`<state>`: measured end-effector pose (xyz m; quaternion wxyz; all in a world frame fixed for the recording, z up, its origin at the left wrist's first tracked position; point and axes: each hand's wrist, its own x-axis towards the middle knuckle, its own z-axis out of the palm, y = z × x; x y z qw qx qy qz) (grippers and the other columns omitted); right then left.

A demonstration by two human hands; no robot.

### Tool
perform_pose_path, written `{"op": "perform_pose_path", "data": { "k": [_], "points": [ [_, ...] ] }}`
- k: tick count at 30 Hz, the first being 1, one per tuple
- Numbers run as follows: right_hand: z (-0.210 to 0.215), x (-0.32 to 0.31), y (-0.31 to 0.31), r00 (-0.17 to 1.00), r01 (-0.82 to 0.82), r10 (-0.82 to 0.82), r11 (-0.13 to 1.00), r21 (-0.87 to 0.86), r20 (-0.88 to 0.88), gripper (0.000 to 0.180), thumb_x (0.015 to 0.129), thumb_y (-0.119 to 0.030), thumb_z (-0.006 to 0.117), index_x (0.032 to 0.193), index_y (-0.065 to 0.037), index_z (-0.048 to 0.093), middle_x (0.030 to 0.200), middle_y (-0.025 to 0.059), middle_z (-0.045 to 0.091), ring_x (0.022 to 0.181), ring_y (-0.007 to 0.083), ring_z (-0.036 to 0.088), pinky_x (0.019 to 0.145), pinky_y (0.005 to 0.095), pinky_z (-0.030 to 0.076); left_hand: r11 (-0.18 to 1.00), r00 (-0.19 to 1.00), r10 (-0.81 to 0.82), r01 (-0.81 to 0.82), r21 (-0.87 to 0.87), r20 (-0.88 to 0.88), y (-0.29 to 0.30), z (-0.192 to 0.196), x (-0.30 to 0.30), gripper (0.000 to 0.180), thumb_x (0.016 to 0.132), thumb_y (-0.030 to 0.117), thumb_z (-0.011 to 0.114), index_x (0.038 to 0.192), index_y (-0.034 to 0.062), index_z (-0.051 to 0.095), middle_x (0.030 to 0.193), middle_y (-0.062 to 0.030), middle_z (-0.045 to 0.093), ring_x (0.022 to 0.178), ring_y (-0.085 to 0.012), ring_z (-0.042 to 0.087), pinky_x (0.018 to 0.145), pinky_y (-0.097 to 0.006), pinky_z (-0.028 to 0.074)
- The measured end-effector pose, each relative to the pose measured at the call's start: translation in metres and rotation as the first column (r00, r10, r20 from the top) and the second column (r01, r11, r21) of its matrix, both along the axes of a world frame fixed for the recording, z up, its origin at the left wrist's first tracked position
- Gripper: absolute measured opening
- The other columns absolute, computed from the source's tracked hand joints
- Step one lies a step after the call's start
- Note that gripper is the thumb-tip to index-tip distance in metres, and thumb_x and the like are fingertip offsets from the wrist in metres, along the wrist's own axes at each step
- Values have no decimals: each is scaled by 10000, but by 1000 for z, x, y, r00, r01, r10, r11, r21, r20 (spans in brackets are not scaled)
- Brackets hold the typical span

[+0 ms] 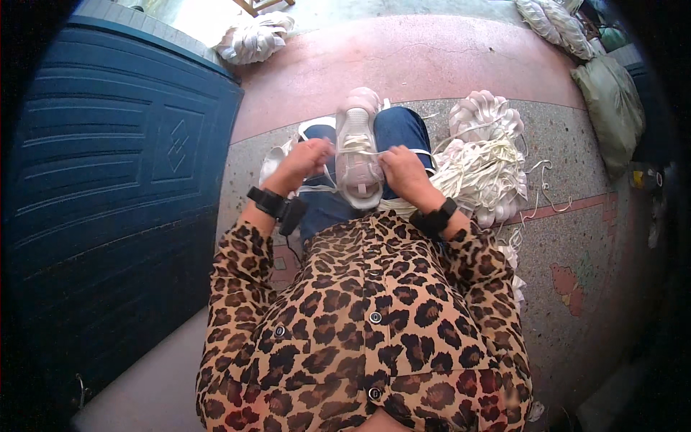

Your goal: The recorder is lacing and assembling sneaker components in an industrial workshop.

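A pale pink and white sneaker [360, 173] rests lengthwise between my knees, over blue trousers [403, 129]. Cream shoelace [356, 149] crosses its upper part. At the shoe's right side, my right hand [403, 171] has its fingers pinched on the lace, which runs from the shoe to the fingertips. My left hand [311, 158] is raised just left of the shoe, its fingers curled together and slightly blurred; whatever they hold is too small to make out. More loose lace lies over both legs.
Right of my legs, a heap of cream laces [479, 173] lies over pale shoe parts [486, 115]. A blue door [122, 137] stands close on the left. Farther off are a white bundle [255, 37] and a grey-green sack [610, 111]. Several loose lace ends trail over the speckled floor [554, 237].
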<state>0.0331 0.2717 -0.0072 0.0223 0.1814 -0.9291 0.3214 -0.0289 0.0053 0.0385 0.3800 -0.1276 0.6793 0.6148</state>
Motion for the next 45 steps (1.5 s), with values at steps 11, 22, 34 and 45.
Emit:
{"op": "perform_pose_path", "data": {
  "k": [11,22,34,45],
  "points": [
    [-6,-7,-18,946,222,-194,972,81,-262,77,797,-103,617,841,-85,677,1049,27,599,1030,237,530,860,401,372,988,973,-2,-33,-149,-229,6,-12,26,281,972,214,641,1094,-28,716,828,13,647,746,-45,569,659,-193,441],
    [-11,-15,-24,959,74,8,958,276,-285,100,800,-115,597,874,-101,662,960,40,593,961,230,541,822,381,388,964,935,-5,-89,-249,-353,10,-22,33,259,942,226,680,1023,-12,742,844,47,656,736,-37,539,647,-213,439],
    [-14,-14,-24,946,177,-126,972,153,-298,113,820,-218,689,772,-116,675,860,32,592,889,231,551,773,396,387,854,797,-193,-151,-498,-573,8,-47,35,283,912,253,632,958,-4,743,882,-182,734,798,-252,711,746,-354,543],
    [-17,-14,-25,945,182,-139,976,123,-296,157,781,-237,715,695,-112,673,822,44,599,876,244,556,767,408,388,667,419,-609,-190,-720,-674,30,-35,32,203,907,216,566,833,45,649,779,-167,677,770,-357,669,717,-501,472]
  ]
}}
